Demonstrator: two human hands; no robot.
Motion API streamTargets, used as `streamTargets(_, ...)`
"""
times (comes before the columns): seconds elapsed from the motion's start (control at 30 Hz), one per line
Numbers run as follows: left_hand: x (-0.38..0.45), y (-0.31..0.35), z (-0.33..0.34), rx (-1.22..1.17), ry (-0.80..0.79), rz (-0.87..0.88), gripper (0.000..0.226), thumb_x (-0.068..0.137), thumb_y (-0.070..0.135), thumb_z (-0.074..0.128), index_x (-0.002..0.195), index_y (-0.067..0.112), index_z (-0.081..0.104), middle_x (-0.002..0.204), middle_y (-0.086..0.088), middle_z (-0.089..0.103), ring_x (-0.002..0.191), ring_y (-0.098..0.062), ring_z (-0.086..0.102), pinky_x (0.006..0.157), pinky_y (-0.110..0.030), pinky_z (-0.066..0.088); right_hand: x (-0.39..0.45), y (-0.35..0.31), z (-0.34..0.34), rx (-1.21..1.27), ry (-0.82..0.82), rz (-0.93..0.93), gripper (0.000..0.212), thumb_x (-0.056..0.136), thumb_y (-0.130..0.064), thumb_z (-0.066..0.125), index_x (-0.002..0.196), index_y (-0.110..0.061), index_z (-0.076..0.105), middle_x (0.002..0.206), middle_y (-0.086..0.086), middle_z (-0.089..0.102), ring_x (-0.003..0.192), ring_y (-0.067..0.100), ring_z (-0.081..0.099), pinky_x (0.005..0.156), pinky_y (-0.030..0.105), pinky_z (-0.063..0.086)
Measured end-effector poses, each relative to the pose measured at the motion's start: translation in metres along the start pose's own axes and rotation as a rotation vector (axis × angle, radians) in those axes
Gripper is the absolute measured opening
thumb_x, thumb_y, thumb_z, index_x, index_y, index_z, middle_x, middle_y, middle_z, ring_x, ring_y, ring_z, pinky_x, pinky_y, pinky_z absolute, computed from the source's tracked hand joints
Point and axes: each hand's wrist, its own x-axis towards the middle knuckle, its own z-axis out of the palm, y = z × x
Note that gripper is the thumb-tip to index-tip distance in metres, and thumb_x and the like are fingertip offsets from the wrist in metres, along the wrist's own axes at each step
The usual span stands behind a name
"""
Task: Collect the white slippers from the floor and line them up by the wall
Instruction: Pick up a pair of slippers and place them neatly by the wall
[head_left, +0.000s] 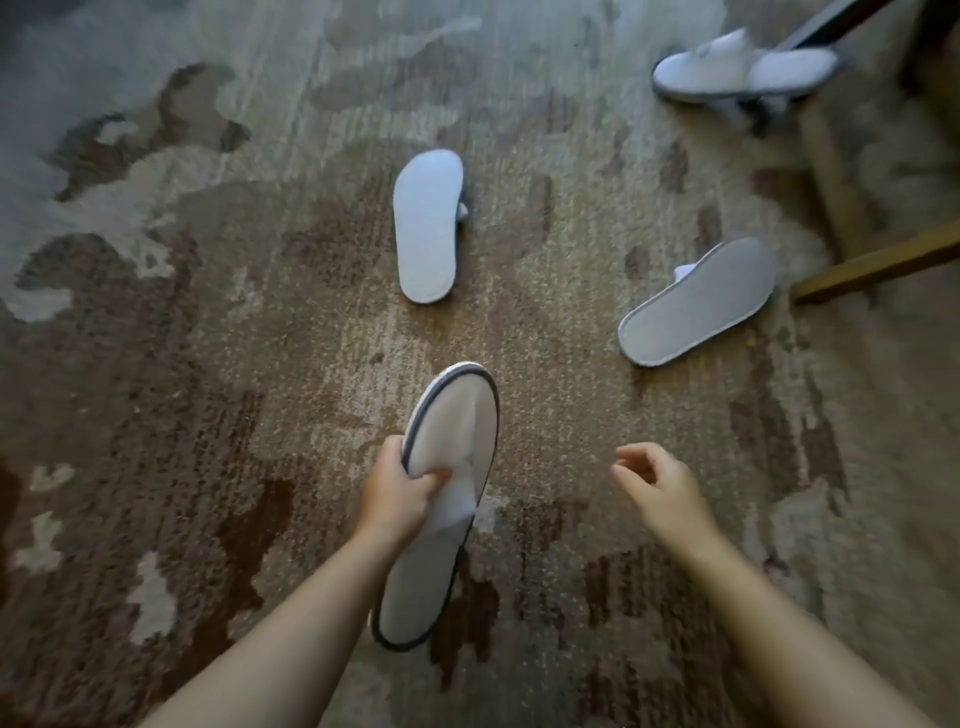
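My left hand (397, 493) grips a white slipper (447, 447) with a dark rim by its upper, toe pointing away from me, held above the carpet. My right hand (657, 486) hovers to its right, fingers loosely curled and holding nothing. Ahead on the carpet lies a second white slipper (427, 226), turned sole up. A third slipper (698, 301) lies sole up at the right, angled. A fourth slipper (737, 65) sits upright at the top right, partly under furniture. No wall is in view.
A patterned brown and grey carpet (208, 364) covers the floor. Wooden furniture legs (878, 262) stand at the right edge, close to the angled slipper. A dark bar (831, 23) crosses above the top right slipper.
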Motion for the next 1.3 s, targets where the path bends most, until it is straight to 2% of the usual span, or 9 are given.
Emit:
streamTargets(0.13, 0.009, 0.071, 0.001, -0.068, -0.078, 0.096, 0.023, 0.076, 0.013, 0.065, 0.084, 0.024, 0.046, 0.095, -0.008, 0.06, 0.093, -0.03, 0.057, 0.082, -0.047, 0.049, 0.003, -0.028, -0.05, 0.066, 0.166, 0.052, 0.026, 0.083, -0.007, 0.056, 0.109, -0.002, 0.052, 0.098, 0.012, 0.057, 0.089, 0.018, 0.05, 0.079, 0.028, 0.037)
streamTargets(0.23, 0.027, 0.11, 0.014, -0.065, -0.111, 0.17, 0.028, 0.073, 0.009, 0.067, 0.071, 0.027, 0.045, 0.078, 0.001, 0.057, 0.082, -0.027, 0.056, 0.068, -0.039, 0.046, 0.028, -0.032, -0.078, 0.151, 0.322, 0.089, 0.039, 0.082, -0.01, 0.057, 0.119, -0.003, 0.044, 0.109, 0.017, 0.054, 0.092, 0.02, 0.048, 0.081, 0.031, 0.037)
streamTargets(0.3, 0.046, 0.129, 0.029, -0.054, -0.115, 0.209, 0.027, 0.072, 0.01, 0.068, 0.071, 0.028, 0.048, 0.077, 0.001, 0.058, 0.079, -0.025, 0.055, 0.067, -0.038, 0.045, 0.059, -0.028, -0.088, 0.195, 0.405, 0.122, 0.045, 0.082, -0.013, 0.058, 0.122, -0.003, 0.04, 0.117, 0.019, 0.052, 0.097, 0.024, 0.049, 0.083, 0.032, 0.037)
streamTargets(0.53, 0.121, 0.132, 0.1, -0.129, -0.083, 0.164, 0.021, 0.071, 0.013, 0.07, 0.073, 0.025, 0.053, 0.086, -0.007, 0.063, 0.086, -0.029, 0.06, 0.082, -0.048, 0.051, 0.179, 0.017, -0.057, 0.261, 0.386, 0.337, 0.064, 0.078, -0.022, 0.065, 0.127, 0.002, 0.032, 0.134, 0.021, 0.045, 0.123, 0.034, 0.042, 0.099, 0.039, 0.036)
streamTargets(0.73, 0.157, 0.124, 0.128, -0.07, -0.08, 0.116, 0.02, 0.073, 0.019, 0.069, 0.071, 0.03, 0.052, 0.081, 0.002, 0.062, 0.087, -0.027, 0.061, 0.078, -0.042, 0.052, 0.233, 0.041, -0.041, 0.374, 0.527, 0.511, 0.065, 0.065, -0.029, 0.075, 0.114, -0.001, 0.043, 0.124, 0.019, 0.055, 0.113, 0.034, 0.052, 0.1, 0.048, 0.041)
streamTargets(0.87, 0.173, 0.124, 0.137, -0.062, -0.086, 0.074, 0.017, 0.074, 0.02, 0.068, 0.072, 0.026, 0.052, 0.087, -0.008, 0.063, 0.087, -0.029, 0.061, 0.082, -0.051, 0.052, 0.251, 0.047, -0.037, 0.296, 0.572, 0.563, 0.063, 0.06, -0.029, 0.078, 0.108, -0.004, 0.045, 0.121, 0.018, 0.057, 0.11, 0.035, 0.054, 0.097, 0.05, 0.043)
streamTargets(0.97, 0.177, 0.124, 0.137, -0.074, -0.082, 0.049, 0.018, 0.075, 0.02, 0.067, 0.071, 0.026, 0.051, 0.081, -0.002, 0.061, 0.081, -0.024, 0.06, 0.08, -0.049, 0.052, 0.256, 0.046, -0.037, 0.245, 0.58, 0.583, 0.062, 0.059, -0.028, 0.079, 0.106, -0.006, 0.046, 0.119, 0.017, 0.057, 0.109, 0.035, 0.054, 0.094, 0.048, 0.043)
streamTargets(1.1, 0.181, 0.123, 0.136, -0.097, -0.077, 0.055, 0.019, 0.075, 0.018, 0.067, 0.072, 0.027, 0.051, 0.079, 0.002, 0.059, 0.079, -0.021, 0.058, 0.075, -0.043, 0.05, 0.257, 0.042, -0.034, 0.384, 0.578, 0.501, 0.06, 0.063, -0.014, 0.077, 0.109, -0.003, 0.039, 0.108, 0.009, 0.051, 0.096, 0.02, 0.051, 0.081, 0.03, 0.04)
streamTargets(1.3, 0.172, 0.131, 0.126, -0.157, -0.042, 0.072, 0.022, 0.074, 0.014, 0.067, 0.07, 0.027, 0.05, 0.076, 0.004, 0.057, 0.073, -0.016, 0.055, 0.074, -0.038, 0.048, 0.235, 0.017, -0.043, 0.518, 0.543, 0.298, 0.045, 0.073, -0.004, 0.066, 0.109, -0.008, 0.039, 0.097, 0.004, 0.051, 0.084, 0.016, 0.054, 0.072, 0.024, 0.044)
